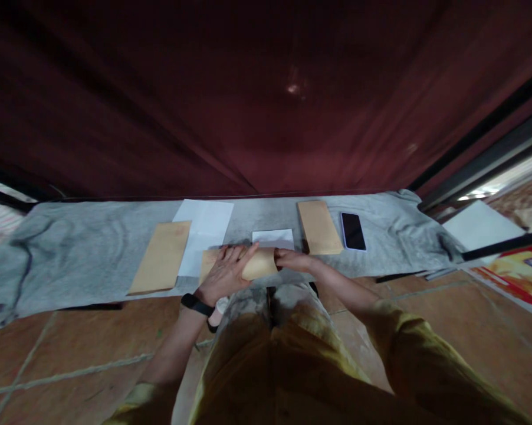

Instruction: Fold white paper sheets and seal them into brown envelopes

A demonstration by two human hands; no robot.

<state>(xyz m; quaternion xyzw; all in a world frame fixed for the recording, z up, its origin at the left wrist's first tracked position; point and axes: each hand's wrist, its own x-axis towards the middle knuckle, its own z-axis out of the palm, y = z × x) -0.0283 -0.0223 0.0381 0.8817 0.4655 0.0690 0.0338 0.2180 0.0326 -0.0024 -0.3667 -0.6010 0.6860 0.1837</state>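
A brown envelope (260,265) lies on the grey cloth (84,248) right in front of me. My left hand (228,271) rests flat on its left part, fingers stretched out and together. My right hand (292,260) pinches the envelope's right end, fingers closed on its edge. Just behind the envelope lies a small white paper (273,238). A black band sits on my left wrist (197,304).
On the cloth lie another brown envelope (162,257) at the left, a white sheet (206,233) beside it, a third brown envelope (319,227) and a dark phone (352,231) at the right. A dark red curtain (266,94) hangs behind. White paper (480,227) lies at far right.
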